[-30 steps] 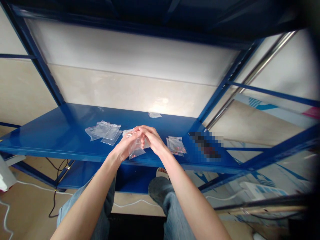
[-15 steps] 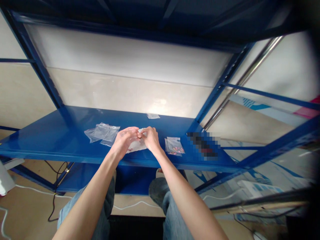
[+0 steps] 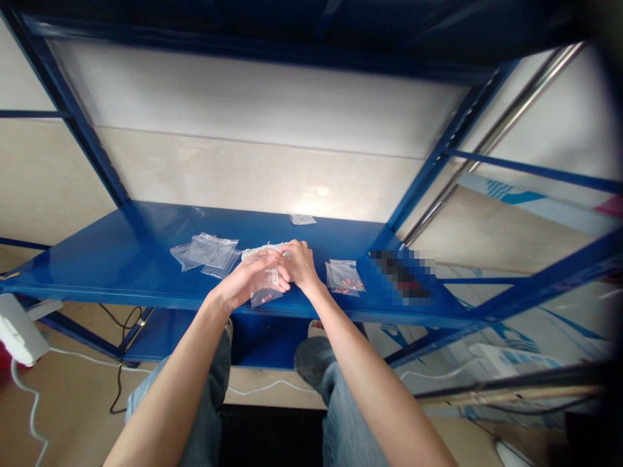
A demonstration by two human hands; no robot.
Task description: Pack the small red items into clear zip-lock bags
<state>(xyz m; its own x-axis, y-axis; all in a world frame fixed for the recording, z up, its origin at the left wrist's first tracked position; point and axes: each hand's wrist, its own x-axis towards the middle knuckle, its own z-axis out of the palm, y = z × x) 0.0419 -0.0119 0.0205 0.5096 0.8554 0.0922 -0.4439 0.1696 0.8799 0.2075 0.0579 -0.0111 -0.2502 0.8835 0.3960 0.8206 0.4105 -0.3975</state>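
Observation:
At the front of the blue shelf, my two hands meet. My left hand [image 3: 252, 275] is closed on a small clear zip bag [image 3: 265, 296], which hangs tilted from its fingers with a few pink bits in the bottom. My right hand [image 3: 300, 263] lies against the left one's fingertips, its fingers bent together; what they pinch is hidden. Just behind both hands a crumpled white bag or sheet [image 3: 250, 252] shows, partly covered by them. Right of my right hand lie stacked clear zip bags [image 3: 344, 277] with small pink and coloured pieces inside.
Flat clear zip bags [image 3: 213, 251] are spread left of my hands. A small clear bag [image 3: 302, 220] rests at the shelf's back edge. A blurred dark object [image 3: 402, 277] lies at the right end. Blue posts [image 3: 433, 146] frame the shelf [image 3: 121, 259], with another deck overhead.
The clear zip bag with pink bits now hangs from my left hand, which has turned over in front of the white bag or sheet. The view has shifted slightly.

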